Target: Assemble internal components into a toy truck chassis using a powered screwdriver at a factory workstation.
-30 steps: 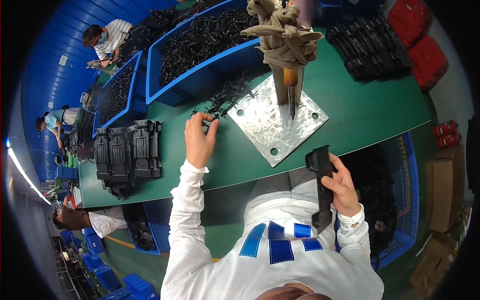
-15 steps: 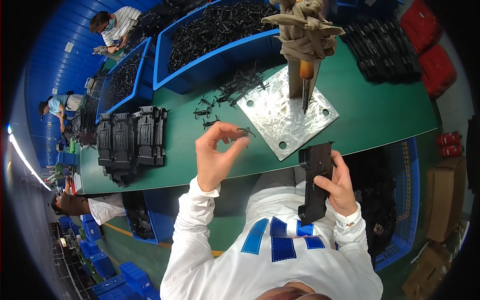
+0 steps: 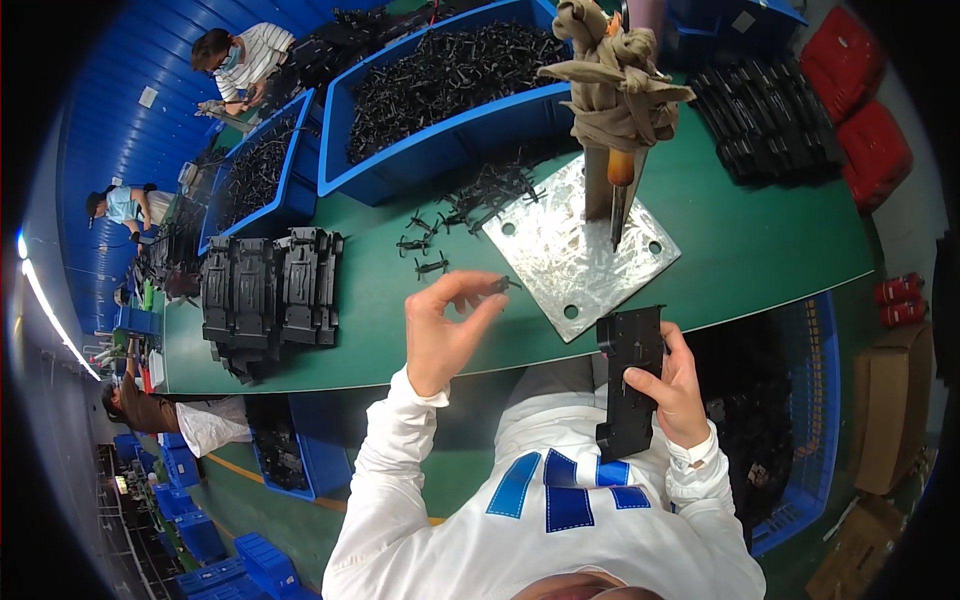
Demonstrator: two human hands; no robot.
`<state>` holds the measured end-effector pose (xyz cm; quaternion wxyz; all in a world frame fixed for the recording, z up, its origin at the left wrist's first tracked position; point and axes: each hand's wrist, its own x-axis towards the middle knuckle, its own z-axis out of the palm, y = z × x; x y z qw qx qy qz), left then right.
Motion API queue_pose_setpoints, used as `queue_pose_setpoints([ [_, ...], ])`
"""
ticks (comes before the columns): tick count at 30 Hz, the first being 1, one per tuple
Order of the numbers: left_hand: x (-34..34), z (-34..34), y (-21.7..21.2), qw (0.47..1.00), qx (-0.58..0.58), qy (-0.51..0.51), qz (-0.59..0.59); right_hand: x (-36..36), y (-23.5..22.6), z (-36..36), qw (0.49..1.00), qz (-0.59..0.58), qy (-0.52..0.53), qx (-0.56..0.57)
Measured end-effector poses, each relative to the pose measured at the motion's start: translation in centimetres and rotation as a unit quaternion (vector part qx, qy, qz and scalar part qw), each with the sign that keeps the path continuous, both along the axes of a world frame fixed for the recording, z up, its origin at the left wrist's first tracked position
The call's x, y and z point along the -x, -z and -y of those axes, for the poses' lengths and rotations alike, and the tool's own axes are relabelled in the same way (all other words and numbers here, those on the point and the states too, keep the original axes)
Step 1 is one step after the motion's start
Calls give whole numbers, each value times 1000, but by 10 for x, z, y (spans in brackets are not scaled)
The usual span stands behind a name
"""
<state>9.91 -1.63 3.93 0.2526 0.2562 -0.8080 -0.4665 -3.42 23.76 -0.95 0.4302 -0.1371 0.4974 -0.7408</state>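
Observation:
Between thumb and forefinger, my left hand [image 3: 440, 335] pinches a small black plastic clip [image 3: 503, 284] above the front of the green table. My right hand [image 3: 677, 385] grips a long black plastic housing [image 3: 630, 370] by its side, upright in front of my lap, with the thumb on its face. Beyond both hands lies a scratched metal plate [image 3: 560, 285] with holes near its corners. On it stands a post wrapped in tan cloth [image 3: 620, 100], with an orange-handled screwdriver-like tool [image 3: 620, 185] pointing down beside it. Several loose clips [image 3: 480, 200] lie left of the plate.
Blue bins [image 3: 335, 180] of black clips stand at the back. Stacked black housings sit at the left [image 3: 265, 300] and far right [image 3: 770, 120] of the green table [image 3: 770, 225]. Below the table edge, a blue crate [image 3: 820, 420] stands right. Co-workers [image 3: 245, 60] are at the far left.
My left hand has moved slightly right with the clip, which has turned in the fingers. The right hand still holds the housing, now a little more upright. The view has shifted slightly.

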Motion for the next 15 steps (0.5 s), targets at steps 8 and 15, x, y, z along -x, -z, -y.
queue_pose_setpoints([
  [8, 4, 14, 16, 971, 232, -14, 49, -2, 3, 7, 998, 56, 1, 9],
  [15, 4, 18, 34, 964, 260, 8, 50, -3, 5, 11, 999, 36, 3, 8],
])
